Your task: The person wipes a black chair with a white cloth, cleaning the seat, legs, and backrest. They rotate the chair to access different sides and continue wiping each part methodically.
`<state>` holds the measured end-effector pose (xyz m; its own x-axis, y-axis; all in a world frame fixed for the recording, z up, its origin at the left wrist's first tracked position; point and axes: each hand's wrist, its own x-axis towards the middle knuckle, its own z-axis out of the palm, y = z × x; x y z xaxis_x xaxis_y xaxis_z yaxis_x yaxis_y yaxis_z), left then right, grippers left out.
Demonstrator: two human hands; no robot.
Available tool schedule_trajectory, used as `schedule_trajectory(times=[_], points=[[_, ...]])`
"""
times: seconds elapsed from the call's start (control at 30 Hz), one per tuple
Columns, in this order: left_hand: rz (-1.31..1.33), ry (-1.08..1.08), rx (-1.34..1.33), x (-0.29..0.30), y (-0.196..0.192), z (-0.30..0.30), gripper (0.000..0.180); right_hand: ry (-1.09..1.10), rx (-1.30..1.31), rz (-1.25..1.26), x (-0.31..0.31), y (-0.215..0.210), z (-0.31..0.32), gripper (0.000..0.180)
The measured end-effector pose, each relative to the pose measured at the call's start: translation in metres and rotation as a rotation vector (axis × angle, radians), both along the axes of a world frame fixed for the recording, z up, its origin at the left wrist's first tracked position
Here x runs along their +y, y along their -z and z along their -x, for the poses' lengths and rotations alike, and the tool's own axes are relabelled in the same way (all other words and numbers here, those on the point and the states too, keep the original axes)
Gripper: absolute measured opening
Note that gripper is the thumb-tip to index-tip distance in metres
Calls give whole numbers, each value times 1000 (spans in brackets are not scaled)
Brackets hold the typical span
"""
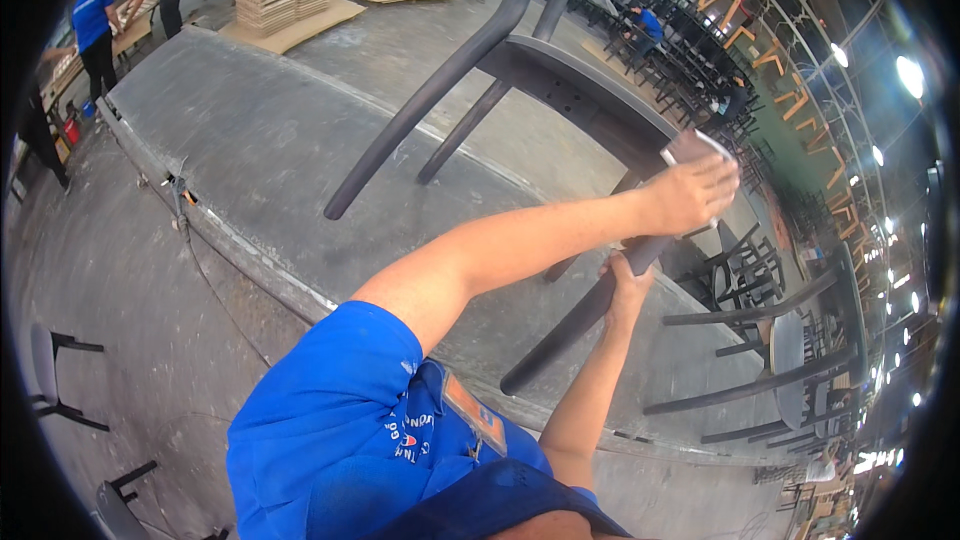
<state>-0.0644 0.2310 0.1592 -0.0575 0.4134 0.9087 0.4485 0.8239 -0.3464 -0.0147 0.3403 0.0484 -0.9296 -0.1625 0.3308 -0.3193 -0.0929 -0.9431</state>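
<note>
The left hand point(690, 197) lay over a flat brown, white-edged pad point(688, 147), its fingers close together and bent across it; blur left it unclear whether the pad touched the chair or sat just off it. The right hand point(629, 287) was curled around a dark grey, rounded chair leg point(560, 337), near and slightly left of the pad. That leg belonged to a dark grey chair point(570, 98) with a curved frame, tilted over the right part of a long grey table point(240, 120), its other visible legs pointing toward the near left. The step in hand looked like rubbing the chair's surface with the pad while the right hand steadied it; the next move seemed to call for even pressure along the frame and a firm hold against rocking. Farther right stood more dark chairs point(788, 365); a dark cable point(183, 225) hung at the table's left edge, and stacked pale wooden boards point(268, 0) stood at the far left.
</note>
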Motion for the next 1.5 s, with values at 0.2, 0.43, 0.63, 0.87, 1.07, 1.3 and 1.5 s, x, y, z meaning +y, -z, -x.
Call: schedule_trajectory(times=[0.2, 0.43, 0.63, 0.87, 1.07, 1.3, 1.5], points=[[-817, 378, -57, 9, 61, -59, 32, -171, -141, 4, 15, 41, -22, 22], [-1219, 287, -767, 23, 104, -125, 47, -117, 26, 20, 2, 69, -69, 30], [-1122, -175, -556, 25, 94, -201, 42, -641, 99, -254, -22, 71, -114, 66], [-1257, -448, -308, 7, 128, -250, 38, -1197, 241, -484, -19, 61, -81, 57], [-1298, -450, -215, -16, 166, -288, 43, 240, 333, -113, 12, 98, 100, 61], [-1289, -587, -188, -81, 141, -315, 46, -321, -203, 141, -10, 110, 113, 32], [-1414, -354, -285, -131, 105, -319, 49, -194, -164, 17, 14, 69, 53, 20]])
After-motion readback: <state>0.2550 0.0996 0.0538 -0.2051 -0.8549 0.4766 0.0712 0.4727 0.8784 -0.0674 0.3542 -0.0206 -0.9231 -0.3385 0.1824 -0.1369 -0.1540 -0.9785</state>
